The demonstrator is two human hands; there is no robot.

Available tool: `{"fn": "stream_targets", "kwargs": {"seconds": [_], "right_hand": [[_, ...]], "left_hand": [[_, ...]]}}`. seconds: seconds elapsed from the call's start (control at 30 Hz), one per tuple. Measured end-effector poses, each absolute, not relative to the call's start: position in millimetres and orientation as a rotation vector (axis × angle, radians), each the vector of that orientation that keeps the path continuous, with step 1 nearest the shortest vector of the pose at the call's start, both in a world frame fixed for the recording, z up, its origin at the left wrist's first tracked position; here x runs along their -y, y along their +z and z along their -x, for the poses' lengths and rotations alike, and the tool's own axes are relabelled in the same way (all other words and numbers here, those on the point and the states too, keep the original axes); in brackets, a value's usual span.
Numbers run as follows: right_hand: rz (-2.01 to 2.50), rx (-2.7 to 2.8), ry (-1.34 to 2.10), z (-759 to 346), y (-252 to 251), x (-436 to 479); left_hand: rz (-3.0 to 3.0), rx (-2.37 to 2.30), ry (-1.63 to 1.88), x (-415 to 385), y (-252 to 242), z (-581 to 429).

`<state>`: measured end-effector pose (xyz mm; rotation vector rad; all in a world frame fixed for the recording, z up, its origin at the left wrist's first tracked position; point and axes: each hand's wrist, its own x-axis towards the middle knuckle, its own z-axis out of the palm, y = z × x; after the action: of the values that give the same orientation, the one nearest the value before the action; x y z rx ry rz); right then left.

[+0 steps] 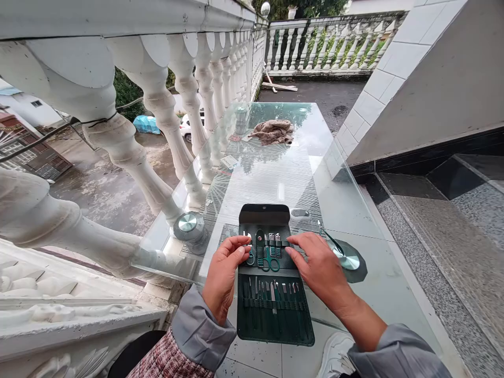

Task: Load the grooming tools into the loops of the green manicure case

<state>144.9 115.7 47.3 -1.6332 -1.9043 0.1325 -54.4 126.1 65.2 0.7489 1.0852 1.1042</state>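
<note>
A dark green manicure case (pixel 275 325) lies unfolded at the near end of the glass table. Its upper panel carries small scissors (pixel 251 258), a green-handled tool (pixel 260 247), larger green scissors (pixel 271 262) and two nail clippers (pixel 277 245) under a strap. Several slim tools (pixel 273 299) stand in a row in the lower panel. My left hand (pixel 223 270) pinches the small scissors at the panel's left side. With thumb and forefinger, my right hand (pixel 318 260) grips the case's right edge beside the clippers. Green-handled nippers (pixel 331 239) rest on the glass beyond my right hand.
The glass table (pixel 271 178) bears a crumpled brown cloth (pixel 273 131) at its far end. White balusters (pixel 165 115) run along the left. Stone steps (pixel 437 226) rise on the right. A white shoe (pixel 336 354) shows below the table's near edge.
</note>
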Motion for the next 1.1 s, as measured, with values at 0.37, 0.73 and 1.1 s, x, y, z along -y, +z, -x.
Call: {"fn": "stream_targets", "kwargs": {"seconds": [0.37,0.73,1.1], "right_hand": [[2.328,1.849,0.265,-113.4,59.9,-153.7],[2.153,1.270,0.437,-142.0,66.8,-176.0],[2.433,1.471,0.371,-182.4,58.4,-163.7]], "left_hand": [[-0.771,-1.109,1.071,-125.6,60.5,54.6],[-0.815,-1.127,1.037,-125.8,61.1,56.4],[-1.005,-1.128,0.950,-122.6,57.0,54.5]]}}
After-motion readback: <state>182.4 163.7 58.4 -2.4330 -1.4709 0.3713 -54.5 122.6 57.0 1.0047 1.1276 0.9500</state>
